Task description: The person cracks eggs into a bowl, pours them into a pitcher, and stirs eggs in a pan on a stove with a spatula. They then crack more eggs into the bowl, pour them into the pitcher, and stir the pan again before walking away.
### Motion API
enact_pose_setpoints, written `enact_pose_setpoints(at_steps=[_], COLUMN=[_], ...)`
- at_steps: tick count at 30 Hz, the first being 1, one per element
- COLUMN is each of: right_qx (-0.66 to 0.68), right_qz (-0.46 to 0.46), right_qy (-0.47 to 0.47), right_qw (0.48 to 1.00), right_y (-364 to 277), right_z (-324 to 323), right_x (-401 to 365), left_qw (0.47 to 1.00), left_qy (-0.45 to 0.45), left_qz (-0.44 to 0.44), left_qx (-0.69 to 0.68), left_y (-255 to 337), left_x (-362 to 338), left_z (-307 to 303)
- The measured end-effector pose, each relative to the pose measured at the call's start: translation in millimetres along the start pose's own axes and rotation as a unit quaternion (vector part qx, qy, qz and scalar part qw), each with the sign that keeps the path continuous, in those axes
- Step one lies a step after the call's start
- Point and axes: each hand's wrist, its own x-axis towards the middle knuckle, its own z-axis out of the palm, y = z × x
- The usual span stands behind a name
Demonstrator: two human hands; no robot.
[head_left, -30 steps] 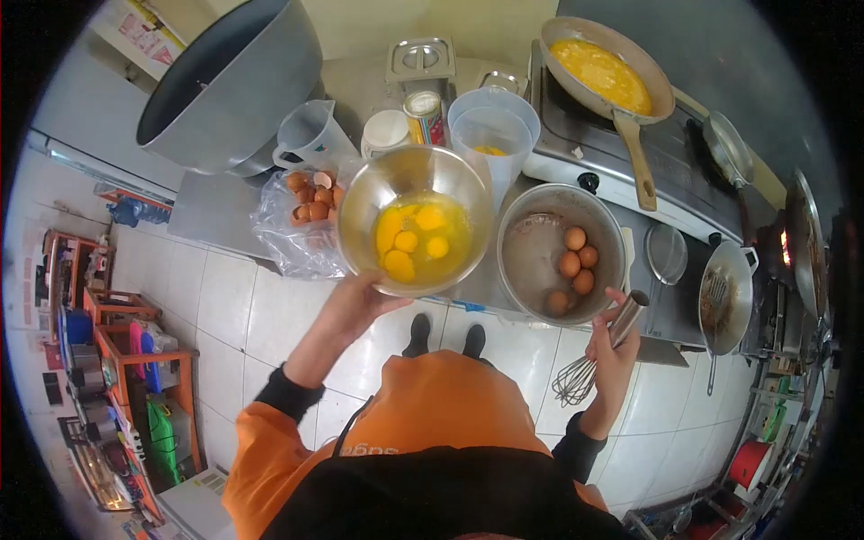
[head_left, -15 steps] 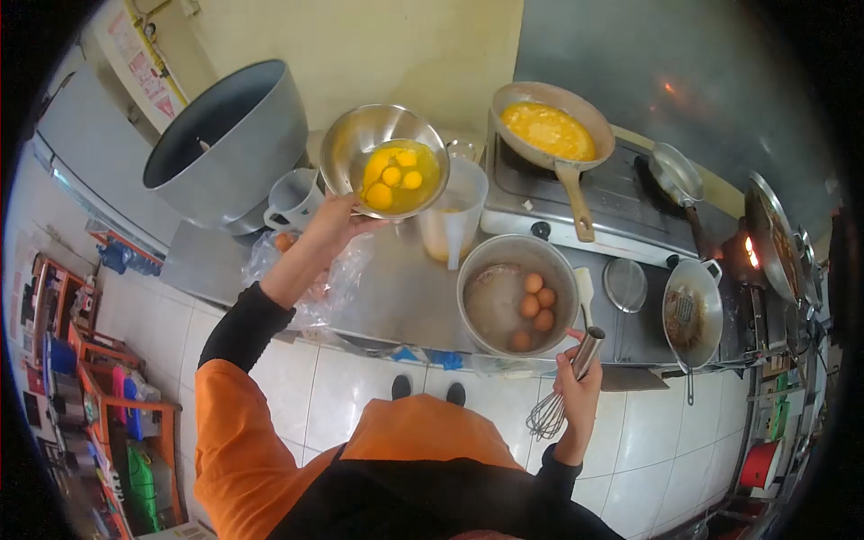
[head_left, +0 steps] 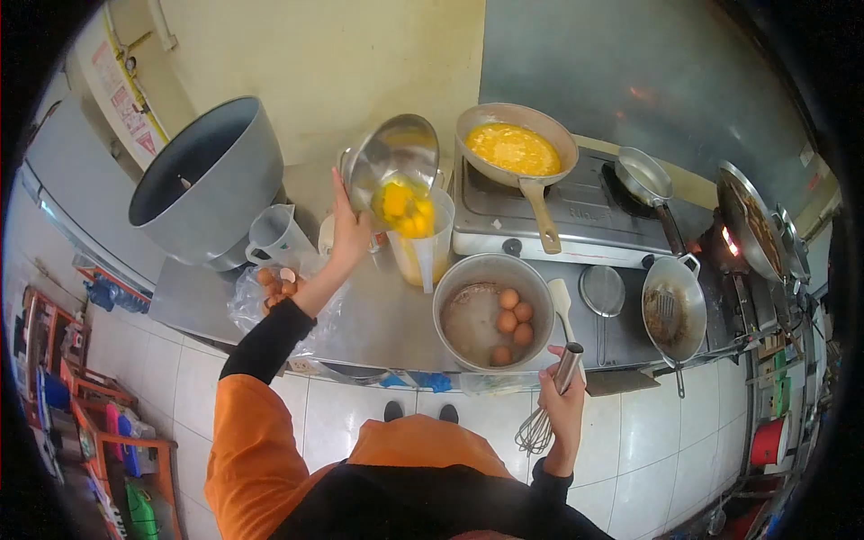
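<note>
My left hand (head_left: 349, 221) grips a steel mixing bowl (head_left: 396, 144) by its side, tilted steeply over a clear plastic pitcher (head_left: 438, 236). Raw eggs (head_left: 405, 207) with several whole yolks slide over the bowl's lower rim toward the pitcher's mouth. Pale yellow liquid shows through the pitcher's wall. Lower right, my right hand (head_left: 562, 396) is closed around the steel handle of a whisk (head_left: 537, 430), whose wires point down in front of the counter edge. Between the hands stands a metal pot (head_left: 447, 319) with several brown eggs (head_left: 508, 321) inside.
A pan of yellow egg mixture (head_left: 513, 148) sits on the stove (head_left: 583, 211). Further right are a strainer (head_left: 602, 290), a wok with a spatula (head_left: 673, 310) and an open flame (head_left: 730, 241). At left are a big grey pot (head_left: 216, 180), a measuring jug (head_left: 277, 236) and bagged eggshells (head_left: 274, 286).
My left hand has tipped the bowl from nearly level to steep, and the eggs have slid to its rim above the pitcher. The whisk stays in my right hand.
</note>
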Motion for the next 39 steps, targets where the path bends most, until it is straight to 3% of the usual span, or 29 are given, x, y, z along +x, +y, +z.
enact_pose_setpoints(at_steps=[2, 5, 8, 12, 15, 18, 20, 22, 25, 30, 33, 35, 36, 37, 39], right_qx=[0.007, 0.001, -0.003, 0.006, 0.0, -0.013, -0.019, -0.009, 0.07, 0.193, 0.181, 0.189, 0.199, 0.209, 0.266], right_qz=[0.0, -0.001, -0.004, -0.004, 0.002, 0.008, 0.001, -0.014, -0.026, 0.008, 0.0, 0.004, 0.011, 0.017, 0.021], right_qy=[-0.006, -0.013, -0.013, -0.019, -0.018, -0.008, 0.019, 0.059, 0.115, 0.173, 0.181, 0.204, 0.224, 0.244, 0.269], right_qw=[1.0, 1.0, 1.0, 1.0, 1.0, 1.0, 1.0, 0.998, 0.99, 0.966, 0.967, 0.961, 0.954, 0.947, 0.925], right_y=[1.7, 2.4, 2.2, 3.6, 3.0, 3.2, 4.0, 1.4, 9.6, 4.2, -1.4, -3.6, -5.1, -6.0, 1.2], right_z=[0.9, 3.4, 6.1, 9.0, 10.8, 9.3, 5.0, 1.0, -16.5, -27.5, -27.0, -29.2, -31.9, -34.8, -47.2], right_x=[0.4, 1.1, 2.0, 3.9, 4.4, 6.2, 8.8, 12.5, 20.1, 33.8, 34.1, 32.9, 32.1, 31.7, 32.1], left_qw=[0.994, 0.996, 0.999, 0.964, 0.892, 0.787, 0.669, 0.614, 0.659, 0.691, 0.772, 0.846, 0.868, 0.939, 0.983], left_qy=[0.021, 0.018, 0.02, 0.018, 0.075, -0.042, -0.012, 0.04, 0.036, -0.012, -0.018, 0.078, 0.124, 0.17, 0.063], left_qz=[0.052, 0.071, 0.015, -0.152, -0.303, -0.374, -0.423, -0.488, -0.549, -0.588, -0.531, -0.5, -0.474, -0.292, -0.098], left_qx=[0.089, 0.06, 0.023, -0.216, -0.328, -0.489, -0.611, -0.619, -0.513, -0.421, -0.348, -0.168, -0.076, 0.067, 0.142], left_y=[28.2, 46.0, 38.9, 46.2, 63.4, 49.0, 49.4, 65.1, 75.2, 9.0, -0.6, 12.4, 20.6, 28.9, 57.2], left_x=[-11.6, -18.7, -20.6, -25.9, -37.9, -62.5, -90.7, -128.3, -181.1, -253.9, -260.4, -262.3, -263.9, -265.5, -247.4], left_z=[2.0, 3.7, 5.3, 0.6, -8.4, -42.8, -61.8, -74.1, -77.6, -56.9, -45.5, -38.6, -31.9, -23.5, -8.9])
